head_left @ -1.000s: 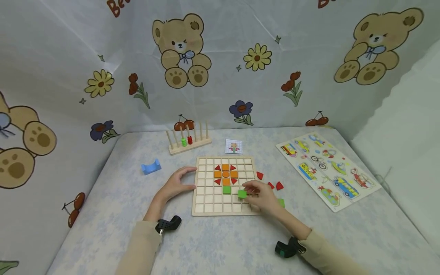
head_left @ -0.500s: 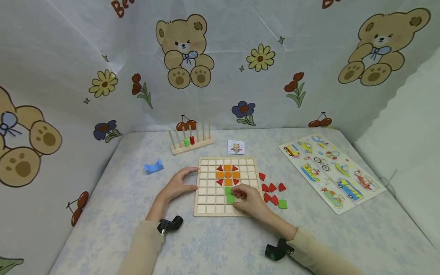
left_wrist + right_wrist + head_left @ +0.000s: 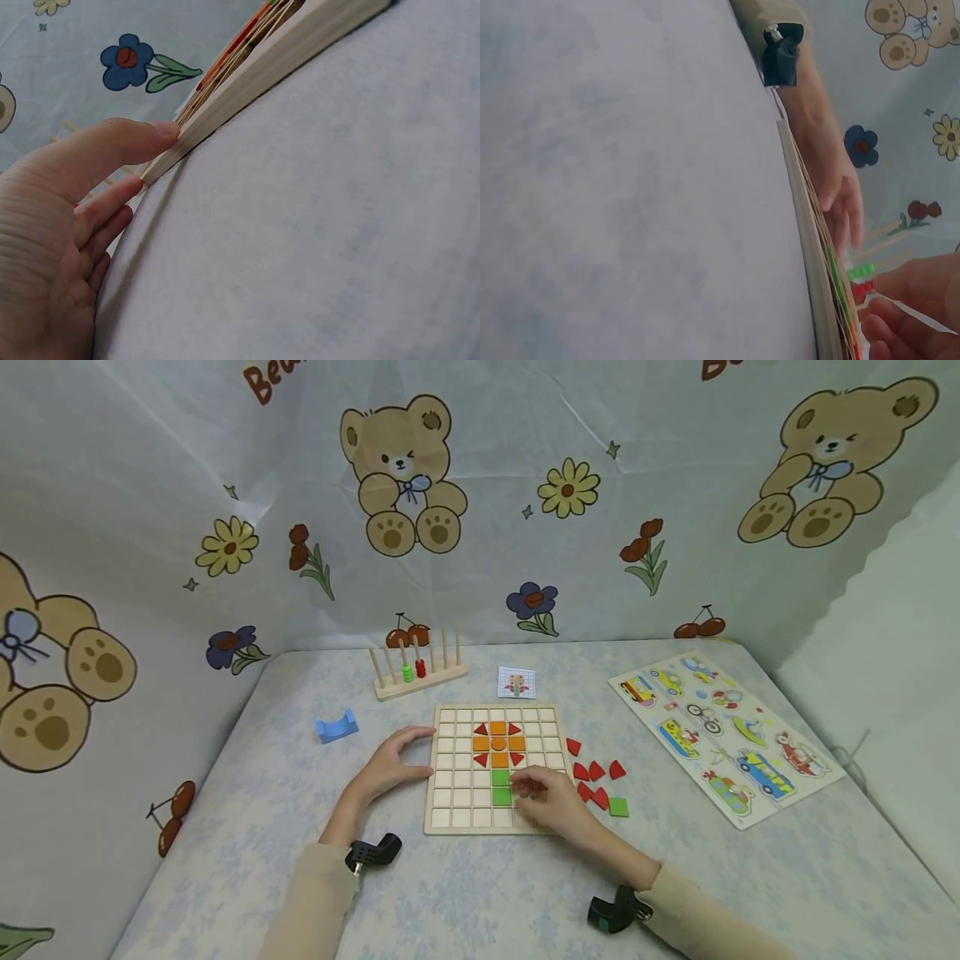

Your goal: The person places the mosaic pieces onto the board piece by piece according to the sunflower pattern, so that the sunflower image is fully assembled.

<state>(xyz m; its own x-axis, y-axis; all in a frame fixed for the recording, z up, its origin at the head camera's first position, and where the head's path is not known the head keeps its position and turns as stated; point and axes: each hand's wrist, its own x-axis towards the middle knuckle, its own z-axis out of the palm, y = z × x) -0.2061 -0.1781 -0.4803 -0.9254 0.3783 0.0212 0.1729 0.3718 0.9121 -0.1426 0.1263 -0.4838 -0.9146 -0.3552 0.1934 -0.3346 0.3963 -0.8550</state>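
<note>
A wooden grid board (image 3: 480, 831) lies on the table. Orange tiles (image 3: 498, 728) form a cross on it around an orange round piece, with red triangles (image 3: 481, 729) in the corners. Below the cross, two green square tiles (image 3: 501, 796) sit in the grid one under the other. My left hand (image 3: 386, 766) rests at the board's left edge, thumb and fingers spread; its thumb (image 3: 150, 142) touches the side in the left wrist view. My right hand (image 3: 551, 800) is over the board just right of the green tiles, fingers loosely bent, nothing visible between them.
Several red pieces (image 3: 596, 770) and a green tile (image 3: 618, 807) lie right of the board. Behind it are a pattern card (image 3: 516, 683) and a peg stand (image 3: 422, 682) with beads. A blue curved block (image 3: 337, 727) lies left, a picture puzzle (image 3: 723, 739) far right.
My right hand has brought a green tile leftward into the grid below the other green one, let go of it and drawn slightly right. The left hand stays at the board's edge.
</note>
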